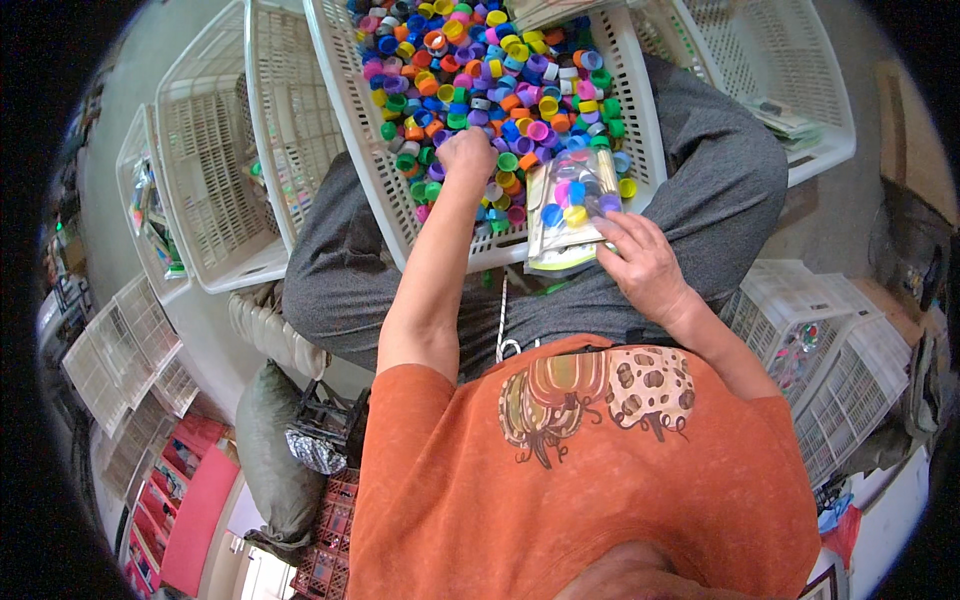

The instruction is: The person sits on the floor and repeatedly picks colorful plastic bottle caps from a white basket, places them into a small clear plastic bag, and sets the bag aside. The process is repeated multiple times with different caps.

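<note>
Plainly, the clear bag of caps (575,213) was laid over the near right of the white basket (372,170), its long axis aligned near to far. Its right edge was touched by the right hand (642,258), fingers loosely bent; pinching could not be confirmed. Farther left, the left hand's (467,155) grip was hidden, its contents indiscernible, with loose caps (470,75) heaped between.

The white basket (372,170) is open from above, and a way runs over the heaped caps (480,92) between the left hand (468,153) and the clear packet (572,215). That packet takes up the near rim right of the middle, beside the right hand (637,252). The side walls hinder sideways reach, and a pale bundle (552,12) stands in the way at the far end.
</note>
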`<action>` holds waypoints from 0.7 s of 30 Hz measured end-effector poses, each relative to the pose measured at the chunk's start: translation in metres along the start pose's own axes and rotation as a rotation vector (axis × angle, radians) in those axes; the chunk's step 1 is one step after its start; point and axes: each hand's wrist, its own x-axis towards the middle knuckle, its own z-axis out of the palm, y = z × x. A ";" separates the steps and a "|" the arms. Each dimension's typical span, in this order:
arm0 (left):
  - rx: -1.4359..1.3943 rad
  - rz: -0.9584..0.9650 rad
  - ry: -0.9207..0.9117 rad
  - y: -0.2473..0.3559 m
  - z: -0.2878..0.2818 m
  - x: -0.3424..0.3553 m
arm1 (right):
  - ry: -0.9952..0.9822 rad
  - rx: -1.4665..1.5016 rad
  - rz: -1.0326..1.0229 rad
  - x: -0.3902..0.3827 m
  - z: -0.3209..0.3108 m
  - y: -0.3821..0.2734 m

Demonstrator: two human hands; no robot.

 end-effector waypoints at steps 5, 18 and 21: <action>-0.039 -0.019 0.011 -0.006 -0.001 -0.015 | 0.009 0.019 0.028 0.000 0.000 0.001; -0.522 0.023 0.373 -0.031 -0.006 -0.076 | 0.110 0.037 0.047 0.006 0.001 0.002; -1.003 0.269 0.278 -0.017 -0.054 -0.116 | 0.119 0.074 0.085 0.013 -0.003 0.008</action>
